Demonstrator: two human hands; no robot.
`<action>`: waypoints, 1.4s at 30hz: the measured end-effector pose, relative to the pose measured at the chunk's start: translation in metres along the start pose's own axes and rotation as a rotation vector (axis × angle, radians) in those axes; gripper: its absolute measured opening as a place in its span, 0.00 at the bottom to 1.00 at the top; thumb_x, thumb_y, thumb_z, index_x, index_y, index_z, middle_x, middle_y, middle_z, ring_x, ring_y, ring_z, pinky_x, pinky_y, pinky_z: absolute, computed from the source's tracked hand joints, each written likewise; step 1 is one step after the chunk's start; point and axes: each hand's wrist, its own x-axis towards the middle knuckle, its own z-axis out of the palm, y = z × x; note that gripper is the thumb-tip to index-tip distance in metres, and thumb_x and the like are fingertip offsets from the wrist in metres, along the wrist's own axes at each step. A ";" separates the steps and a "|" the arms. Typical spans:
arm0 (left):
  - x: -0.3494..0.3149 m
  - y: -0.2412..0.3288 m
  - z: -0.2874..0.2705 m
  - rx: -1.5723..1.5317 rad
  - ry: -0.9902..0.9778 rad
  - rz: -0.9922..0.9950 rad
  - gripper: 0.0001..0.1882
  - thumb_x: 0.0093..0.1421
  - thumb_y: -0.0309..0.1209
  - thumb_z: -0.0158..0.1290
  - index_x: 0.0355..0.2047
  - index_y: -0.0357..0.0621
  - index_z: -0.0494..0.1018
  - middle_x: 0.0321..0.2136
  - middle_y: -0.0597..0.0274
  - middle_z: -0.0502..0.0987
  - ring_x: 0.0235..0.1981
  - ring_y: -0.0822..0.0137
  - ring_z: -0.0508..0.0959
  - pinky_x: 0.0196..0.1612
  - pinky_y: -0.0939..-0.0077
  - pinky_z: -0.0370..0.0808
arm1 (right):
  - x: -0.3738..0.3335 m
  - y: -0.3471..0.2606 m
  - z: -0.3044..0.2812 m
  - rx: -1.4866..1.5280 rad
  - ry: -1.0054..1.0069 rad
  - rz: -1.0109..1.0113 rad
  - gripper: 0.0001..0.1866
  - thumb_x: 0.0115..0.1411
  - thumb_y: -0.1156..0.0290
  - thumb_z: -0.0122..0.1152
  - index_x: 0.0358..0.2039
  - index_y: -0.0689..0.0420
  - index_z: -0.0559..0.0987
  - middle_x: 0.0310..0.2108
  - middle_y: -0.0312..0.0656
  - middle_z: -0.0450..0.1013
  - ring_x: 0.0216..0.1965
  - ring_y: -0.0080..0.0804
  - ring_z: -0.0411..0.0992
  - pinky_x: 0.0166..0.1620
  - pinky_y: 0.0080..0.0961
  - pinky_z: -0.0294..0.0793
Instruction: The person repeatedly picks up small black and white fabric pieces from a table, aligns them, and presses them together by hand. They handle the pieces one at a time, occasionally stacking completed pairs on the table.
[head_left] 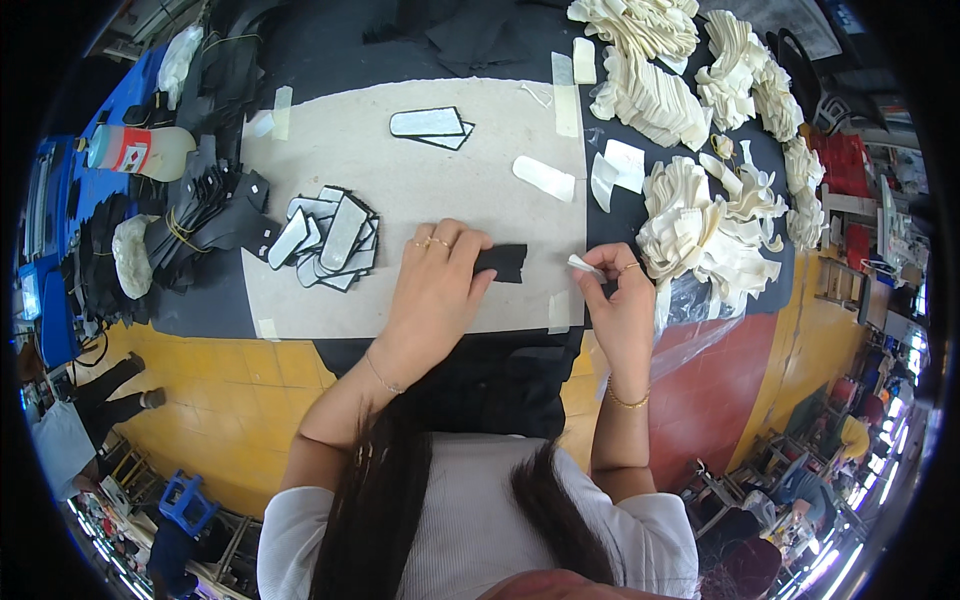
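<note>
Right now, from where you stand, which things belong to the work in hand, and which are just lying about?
Seemingly part of the work:
Black rectangular fabric piece, touched by the left hand
Small off-white strip, in the right hand
Pile of black-edged, pale rounded pieces

Seemingly just lying about:
Translucent plastic bottle with red label
Blue plastic stool

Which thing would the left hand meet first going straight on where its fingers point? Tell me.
Beyond the black piece that the left hand already touches, most likely the small white strip pinched in the right hand, across bare grey board. Depth is unclear; it could pass above.
</note>
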 end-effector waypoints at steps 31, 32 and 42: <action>-0.040 -0.016 -0.018 -0.015 0.165 0.106 0.20 0.56 0.22 0.61 0.50 0.42 0.77 0.46 0.59 0.78 0.45 0.58 0.76 0.51 0.65 0.68 | 0.003 -0.022 0.023 0.558 -0.169 0.194 0.09 0.62 0.70 0.69 0.34 0.62 0.80 0.27 0.39 0.81 0.24 0.20 0.80 0.24 0.12 0.72; -0.044 -0.018 -0.015 0.021 0.140 0.114 0.20 0.55 0.23 0.61 0.51 0.43 0.77 0.48 0.59 0.76 0.47 0.57 0.75 0.51 0.63 0.67 | 0.006 -0.022 0.025 0.529 -0.200 0.183 0.09 0.62 0.70 0.69 0.34 0.62 0.80 0.26 0.39 0.80 0.24 0.20 0.80 0.24 0.13 0.72; -0.065 -0.022 0.001 0.185 0.090 0.108 0.24 0.55 0.30 0.64 0.54 0.47 0.76 0.57 0.61 0.69 0.55 0.54 0.67 0.55 0.56 0.61 | 0.036 -0.045 0.045 0.199 -0.405 0.097 0.12 0.62 0.65 0.70 0.36 0.61 0.81 0.18 0.34 0.75 0.17 0.15 0.73 0.20 0.13 0.67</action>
